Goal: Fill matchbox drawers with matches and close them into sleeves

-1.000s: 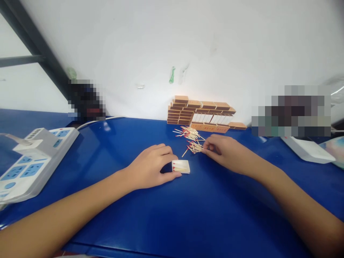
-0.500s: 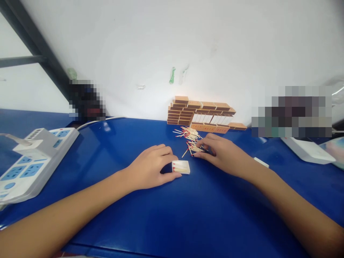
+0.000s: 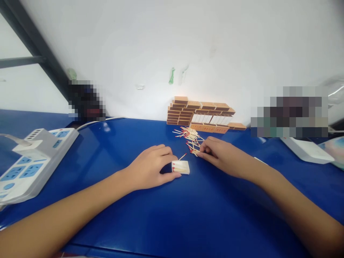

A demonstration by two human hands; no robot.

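A small white matchbox tray [image 3: 183,165] lies flat on the blue table with a few red-tipped matches inside. My left hand [image 3: 154,166] steadies it, thumb on the near side and fingers at the far left. One loose match [image 3: 182,157] lies slantwise just beyond the tray. My right hand [image 3: 215,152] is at the near pile of matches [image 3: 193,147], thumb and forefinger pinched together on match ends. Its other fingers are curled under, and what they cover is hidden. A second heap of matches [image 3: 189,133] spreads out behind.
Stacked orange-brown matchboxes [image 3: 180,113] stand against the white wall, with white trays [image 3: 202,118] in a gap among them. A power strip [image 3: 40,157] with a plugged-in adapter is at left. A white object [image 3: 309,150] lies at far right. A small white piece [image 3: 260,161] shows behind my right wrist.
My right thumb and forefinger have closed together at the near match pile. A loose match has shifted left, toward the tray. My left hand and the tray stay in place.
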